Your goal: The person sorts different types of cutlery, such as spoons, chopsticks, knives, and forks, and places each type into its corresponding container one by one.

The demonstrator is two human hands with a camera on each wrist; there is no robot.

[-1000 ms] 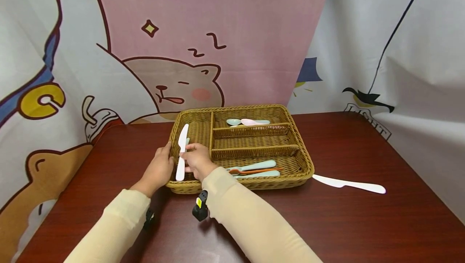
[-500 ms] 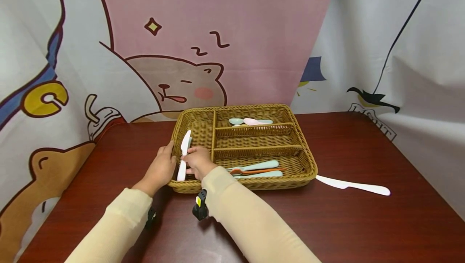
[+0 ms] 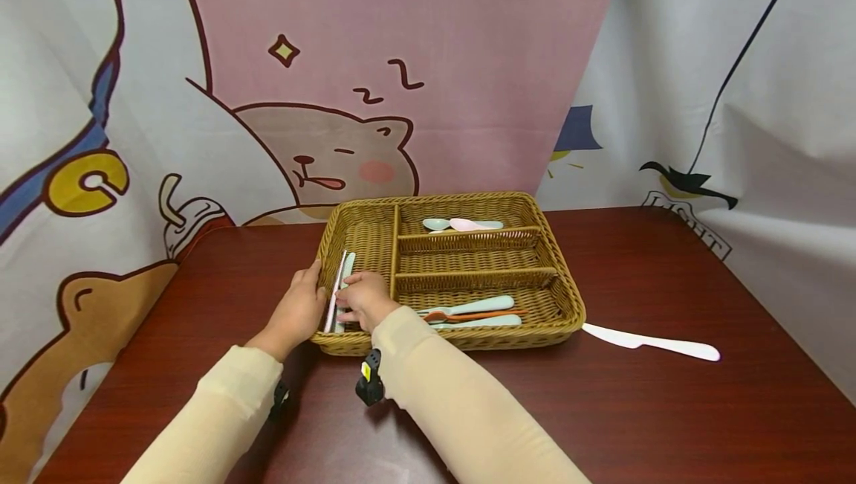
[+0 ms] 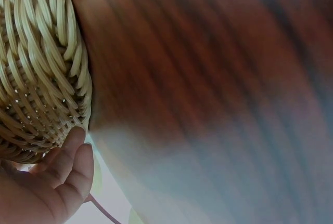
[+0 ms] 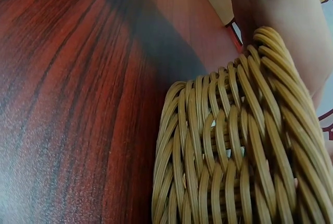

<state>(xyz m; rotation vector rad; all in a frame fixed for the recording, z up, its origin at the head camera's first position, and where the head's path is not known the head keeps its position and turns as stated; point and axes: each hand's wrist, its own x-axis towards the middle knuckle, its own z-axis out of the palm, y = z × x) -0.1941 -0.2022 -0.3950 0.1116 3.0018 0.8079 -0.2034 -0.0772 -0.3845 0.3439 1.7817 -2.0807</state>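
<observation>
A woven basket (image 3: 468, 337) with several compartments stands on the table. Inside its left compartment, my right hand (image 3: 366, 299) pinches a white knife (image 3: 336, 287), turned on its narrow edge along the left wall. Close to that knife's right side lies a pale green piece of cutlery (image 3: 349, 268), partly hidden by the fingers. My left hand (image 3: 297, 309) rests against the basket's left side; in the left wrist view its fingers (image 4: 78, 169) reach out to the outer weave (image 4: 47, 68). The right wrist view has the basket's corner (image 5: 223, 146), not the pinching fingertips.
Pale green cutlery (image 3: 491, 305) and an orange piece (image 3: 468, 316) lie in the front compartment. Spoons, one pink (image 3: 468, 224) and one pale green (image 3: 436, 224), sit in the back one. Another white knife (image 3: 652, 341) lies on the table at right. A printed curtain (image 3: 495, 60) hangs behind.
The white knife in my right hand has come down into the left compartment and turned from its flat face onto its edge, uncovering more of the pale green piece. My left hand stays at the basket.
</observation>
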